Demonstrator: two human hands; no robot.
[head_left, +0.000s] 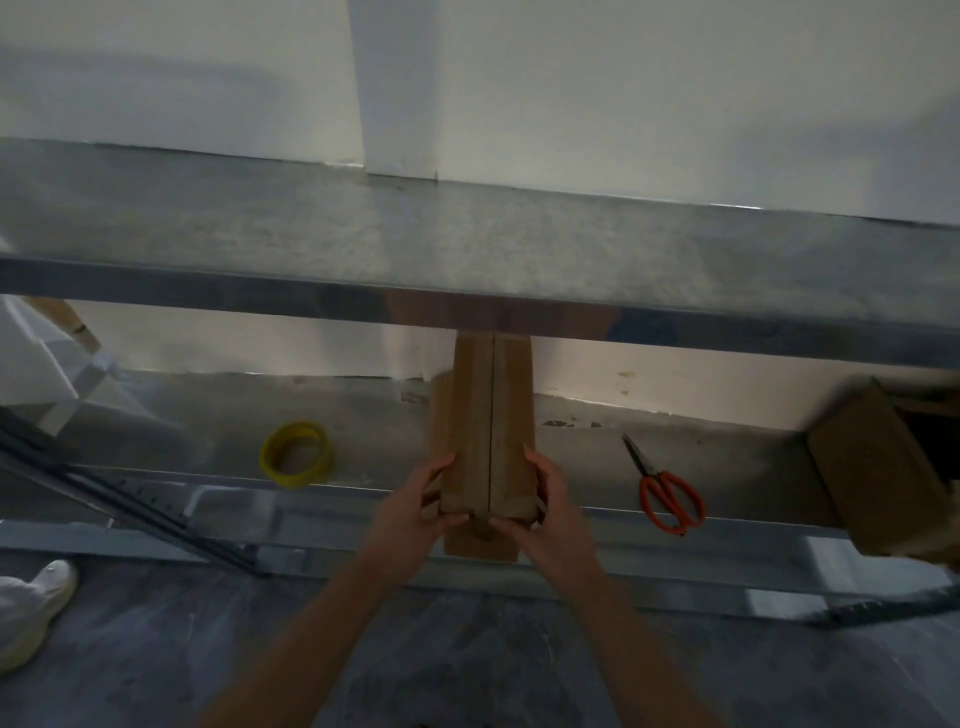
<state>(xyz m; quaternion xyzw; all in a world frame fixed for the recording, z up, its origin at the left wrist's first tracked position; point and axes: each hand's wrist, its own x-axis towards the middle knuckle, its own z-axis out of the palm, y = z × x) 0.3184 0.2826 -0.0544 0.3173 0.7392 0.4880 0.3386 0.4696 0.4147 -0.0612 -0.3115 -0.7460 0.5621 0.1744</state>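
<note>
A long brown cardboard box lies on the lower metal shelf, its far end hidden under the upper shelf. A seam runs down the middle of its top. My left hand grips the near left corner, fingers on the side and thumb on the front edge. My right hand grips the near right corner the same way. The near end of the box overhangs the shelf's front rail.
A yellow tape roll lies on the lower shelf to the left, orange-handled scissors to the right. Another cardboard box sits at the far right. A dark slotted rail leans at left. A white shoe stands on the floor.
</note>
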